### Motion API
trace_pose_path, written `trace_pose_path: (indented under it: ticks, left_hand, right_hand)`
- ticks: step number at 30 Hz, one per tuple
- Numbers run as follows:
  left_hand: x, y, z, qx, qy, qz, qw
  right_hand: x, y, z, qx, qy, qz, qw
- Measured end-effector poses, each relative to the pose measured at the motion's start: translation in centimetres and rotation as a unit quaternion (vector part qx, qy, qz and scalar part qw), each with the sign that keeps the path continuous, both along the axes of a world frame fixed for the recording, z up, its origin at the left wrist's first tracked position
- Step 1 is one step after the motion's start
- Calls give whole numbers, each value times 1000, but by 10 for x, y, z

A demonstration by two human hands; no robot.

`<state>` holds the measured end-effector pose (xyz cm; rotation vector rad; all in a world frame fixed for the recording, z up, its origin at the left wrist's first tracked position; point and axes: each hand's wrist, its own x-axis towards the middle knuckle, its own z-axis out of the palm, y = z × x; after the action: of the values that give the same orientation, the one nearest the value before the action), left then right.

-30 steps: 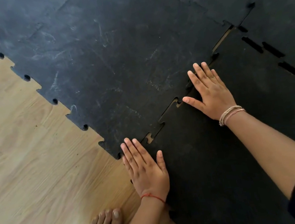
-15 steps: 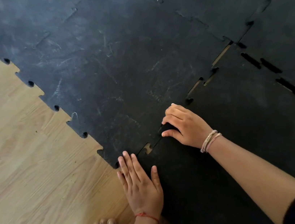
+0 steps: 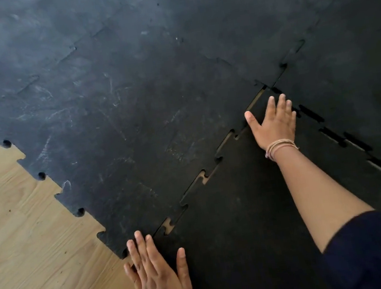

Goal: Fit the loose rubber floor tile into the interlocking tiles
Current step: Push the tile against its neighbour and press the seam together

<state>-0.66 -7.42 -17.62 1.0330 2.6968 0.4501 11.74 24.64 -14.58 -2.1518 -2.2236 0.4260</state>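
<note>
My left hand (image 3: 161, 280) and right hand (image 3: 273, 123) lie flat, grip spread apart, on the loose black rubber floor tile (image 3: 244, 222) beside the scuffed black interlocking tiles (image 3: 112, 121).

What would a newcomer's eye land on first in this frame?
Probably the two flat hands: the left hand at bottom centre and the right hand right of centre, both pressing the loose tile. Next, the jagged seam running diagonally between them, with wood showing through gaps. Then the pale wooden floor at left, against the dark laid tiles.
</note>
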Motion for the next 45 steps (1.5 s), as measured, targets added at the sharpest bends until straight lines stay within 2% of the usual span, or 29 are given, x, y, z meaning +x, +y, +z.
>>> trace_pose_path:
  ticks: [3,7,9,14,19,22,23,25,27,29,31,33,38,42,45]
  left_hand:
    - [5,8,-3,-1,28,17,999]
    - [6,9,-12,0,78,4,997]
    - [5,9,-15,-13,87,0,996]
    - [4,11,-12,-25,74,-8,997]
    - [6,13,-10,-31,55,-2,998]
    - [6,14,-6,-36,35,-10,999]
    - [6,14,-5,-38,29,-15,999]
    - [7,14,-4,-39,33,-29,998]
    - [6,15,-6,-20,47,-27,998]
    - [7,16,-9,-5,57,-24,998]
    - [7,14,-11,-9,63,-32,997]
    - [8,12,-11,-11,71,-33,997]
    - [6,14,-12,-37,60,-35,997]
    - [5,14,-12,-51,62,-52,995]
    - [5,13,-12,-50,60,-54,995]
  right_hand:
    - [4,22,4,-30,-13,-26,999]
    - [-6,27,8,52,-28,-50,997]
    - [-14,31,12,62,-28,-76,995]
    - [-19,41,19,37,28,-152,987]
    - [-14,48,29,72,101,-177,976]
    - [-13,51,44,126,192,-192,954]
    - [-17,48,45,122,185,-162,962]
    - [-30,32,35,85,105,-79,988]
    - [-35,21,20,109,67,-52,990]
    - [-27,20,18,149,35,-75,985]
    - [-9,24,19,129,-20,-124,984]
    - [4,24,15,100,-54,-126,986]
    - [9,14,1,76,-16,-78,994]
    - [13,13,-1,77,-30,-47,995]
    - [13,29,13,54,-28,-78,995]
